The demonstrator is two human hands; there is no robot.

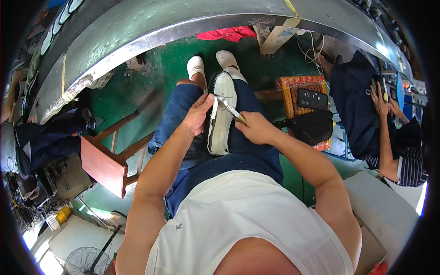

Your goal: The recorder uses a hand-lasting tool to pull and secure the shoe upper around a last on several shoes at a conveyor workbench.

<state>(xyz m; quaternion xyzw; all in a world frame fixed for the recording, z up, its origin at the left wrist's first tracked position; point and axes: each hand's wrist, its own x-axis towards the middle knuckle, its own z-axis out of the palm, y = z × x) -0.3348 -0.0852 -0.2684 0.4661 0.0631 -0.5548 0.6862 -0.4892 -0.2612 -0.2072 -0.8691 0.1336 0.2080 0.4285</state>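
A shoe (223, 121) lies bottom up across my thighs, its pale underside edged by dark material. My left hand (198, 113) is closed on the shoe's left edge, with thumb and fingers pressed together near a light strip along the rim. In my right hand (257, 128) is a pair of pincers (231, 109) with a silver head and a yellowish handle end. The tool's head touches the underside near the left edge, close to my left thumb. Its jaws are too small to read.
Ahead runs a long metal workbench (151, 39). On my left stands a wooden stool (104, 158). At my right, a woven seat (293, 98) bears a dark phone-like device (312, 99) and a black bag (312, 127). A co-worker (389, 133) sits further right, another person (50, 133) far left.
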